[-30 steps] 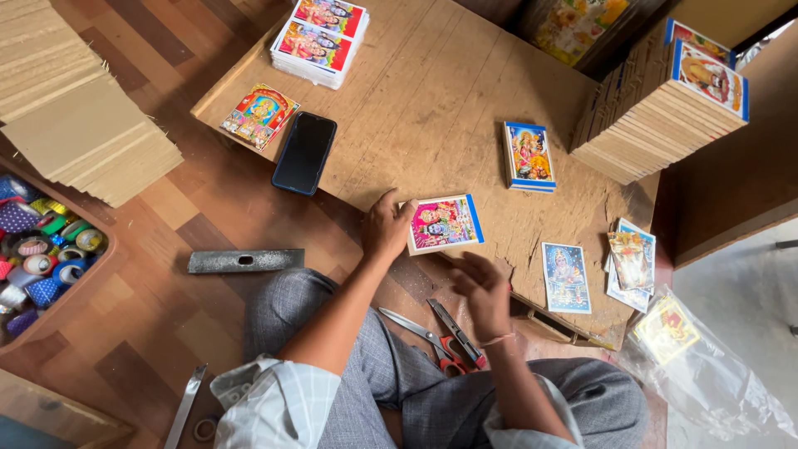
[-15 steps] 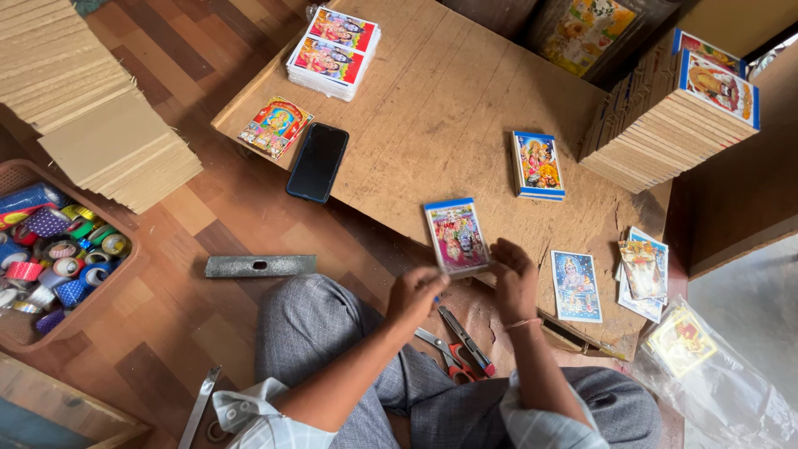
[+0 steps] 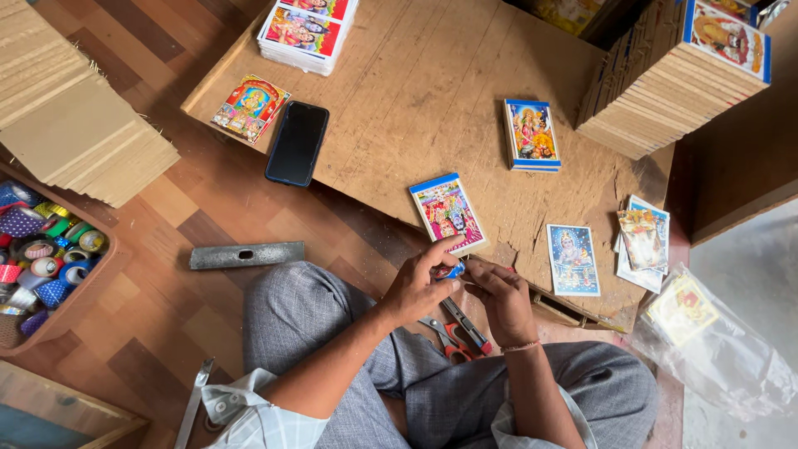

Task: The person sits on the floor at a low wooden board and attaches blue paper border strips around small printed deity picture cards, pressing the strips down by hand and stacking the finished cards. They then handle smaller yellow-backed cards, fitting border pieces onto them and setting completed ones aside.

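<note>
I see a small blue piece (image 3: pixel 455 270) pinched between my left hand's (image 3: pixel 420 283) thumb and forefinger, just off the near edge of the board (image 3: pixel 432 100); it is too small to tell what it is, perhaps a clip. My right hand (image 3: pixel 499 295) sits just beside it, fingers curled together and touching the same spot, though whether they grip the piece I cannot tell. Directly above the fingertips, a blue-edged picture card (image 3: pixel 447 212) lies on the board, tilted, nearly touching my left forefinger. Below the hands, red-handled pliers (image 3: pixel 457 333) rest on my lap. Farther out lie another card (image 3: pixel 532 135), a phone (image 3: pixel 298 143), a metal bar (image 3: pixel 247 254) on the floor, and a tall card stack (image 3: pixel 665 83).
</note>
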Tool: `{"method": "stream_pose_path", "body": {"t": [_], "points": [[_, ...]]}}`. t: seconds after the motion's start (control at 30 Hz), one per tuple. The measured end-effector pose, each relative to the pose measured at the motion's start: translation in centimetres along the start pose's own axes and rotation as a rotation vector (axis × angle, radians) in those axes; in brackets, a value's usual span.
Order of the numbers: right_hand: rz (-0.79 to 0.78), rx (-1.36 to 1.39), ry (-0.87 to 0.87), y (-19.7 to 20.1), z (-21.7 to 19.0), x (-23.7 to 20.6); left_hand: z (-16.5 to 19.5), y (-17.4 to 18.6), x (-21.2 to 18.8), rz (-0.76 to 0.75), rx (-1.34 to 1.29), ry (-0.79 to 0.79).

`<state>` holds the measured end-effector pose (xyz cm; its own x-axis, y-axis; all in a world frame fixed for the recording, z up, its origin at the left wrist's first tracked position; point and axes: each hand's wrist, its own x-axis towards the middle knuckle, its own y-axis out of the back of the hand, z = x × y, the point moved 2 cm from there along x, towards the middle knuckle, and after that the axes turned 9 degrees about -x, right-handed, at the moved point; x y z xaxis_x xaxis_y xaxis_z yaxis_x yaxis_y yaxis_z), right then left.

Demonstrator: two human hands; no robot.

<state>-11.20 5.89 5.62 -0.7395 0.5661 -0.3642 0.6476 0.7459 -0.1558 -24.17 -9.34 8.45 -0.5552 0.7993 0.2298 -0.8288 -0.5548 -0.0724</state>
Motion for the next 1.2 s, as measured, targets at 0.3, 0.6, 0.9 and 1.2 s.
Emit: {"method": "stream_pose_path", "body": {"t": [0.3,0.6,0.9,1.2], "points": [[0.032,-0.228,0.157,-0.4,0.3,0.1,-1.8,-0.8,-0.3,0.012,0.059,-0.045],[0.219,-0.339,0.212,-1.2,0.9,1.1,-4.5,-0.4,0.3,0.148,0.263,0.179],[0.492,-0.403,0.149,1.4,-1.0,4.7,-4.4,0.6,1.4,0.33,0.333,0.284],[0.606,-0.684,0.207,1.3,-0.8,5.4,-5.3,0.4,1.9,0.394,-0.048,0.398]]}}
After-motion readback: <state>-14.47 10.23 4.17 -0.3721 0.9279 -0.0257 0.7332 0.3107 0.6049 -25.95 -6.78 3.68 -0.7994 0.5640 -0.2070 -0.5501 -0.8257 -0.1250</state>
